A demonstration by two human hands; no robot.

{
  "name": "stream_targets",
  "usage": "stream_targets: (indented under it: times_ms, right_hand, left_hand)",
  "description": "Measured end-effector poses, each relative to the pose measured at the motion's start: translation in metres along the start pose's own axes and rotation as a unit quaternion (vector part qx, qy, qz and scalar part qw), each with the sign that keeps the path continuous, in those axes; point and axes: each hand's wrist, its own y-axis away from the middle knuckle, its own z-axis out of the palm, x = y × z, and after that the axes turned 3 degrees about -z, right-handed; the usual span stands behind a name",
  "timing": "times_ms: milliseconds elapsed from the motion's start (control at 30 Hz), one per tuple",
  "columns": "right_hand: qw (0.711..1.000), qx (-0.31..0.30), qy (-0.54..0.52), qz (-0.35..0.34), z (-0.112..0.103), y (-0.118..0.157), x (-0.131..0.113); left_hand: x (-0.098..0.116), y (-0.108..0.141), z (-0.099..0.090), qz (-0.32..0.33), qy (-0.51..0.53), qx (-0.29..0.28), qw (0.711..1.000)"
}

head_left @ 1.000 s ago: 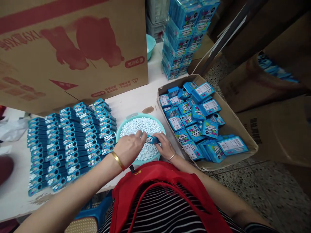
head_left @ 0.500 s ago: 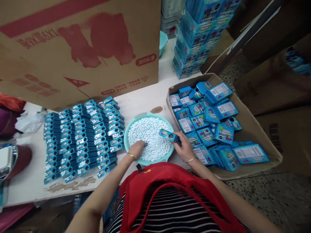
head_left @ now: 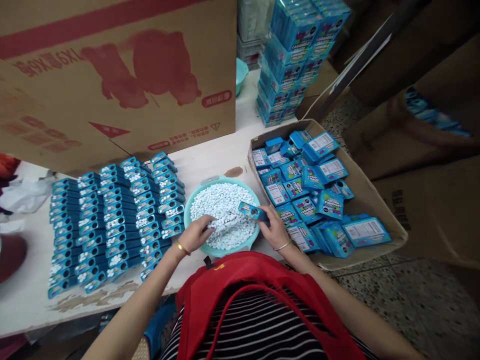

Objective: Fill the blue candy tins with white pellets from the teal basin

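A turquoise basin (head_left: pixel 188 223) full of small white candies (head_left: pixel 221 197) stands in front of me on the table. Over its left side is my left hand (head_left: pixel 197 234), thumb and fingers apart at the candies; nothing can be made out between them. My right hand (head_left: pixel 273 227) grips a small blue candy box (head_left: pixel 252 211) above the basin's right side, its narrow end with a dark round hole facing up. To the left, several rows of similar blue boxes (head_left: pixel 116 220) stand with their holes upward, some with white candies on top.
An open carton (head_left: pixel 390 235) of blue boxes sits right of the basin. Behind it rises a stack of plastic-wrapped blue boxes (head_left: pixel 288 65). A large cardboard box (head_left: pixel 123 75) stands along the back left. Another turquoise bowl (head_left: pixel 241 75) is partly hidden behind it.
My left hand has drawn back from the candies, and its fingers show more. The right hand still grips the candy box over the basin. The whole view has shifted a little.
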Motion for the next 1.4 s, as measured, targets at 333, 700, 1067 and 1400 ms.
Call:
stream_targets:
  times_ms: [333,700,1067,1400]
  right_hand:
    - [0.994,-0.059,-0.028,-0.089,0.023,0.003,-0.012]
    - [0.99,-0.045,-0.107,-0.081,0.028,0.008,-0.018]
    - [0.944,-0.217,-0.206,-0.139,0.045,0.011,-0.075]
    - [0.989,0.113,0.065,0.072,-0.08,-0.031,0.044]
  left_hand:
    - [0.095,-0.008,-0.053,-0.006,-0.258,-0.087,0.962]
    - [0.148,0.011,-0.072,0.02,-0.339,-0.065,0.938]
    - [0.054,0.08,-0.01,-0.037,-0.099,0.054,0.993]
    - [-0.049,0.146,-0.017,-0.245,-0.075,0.195,0.947]
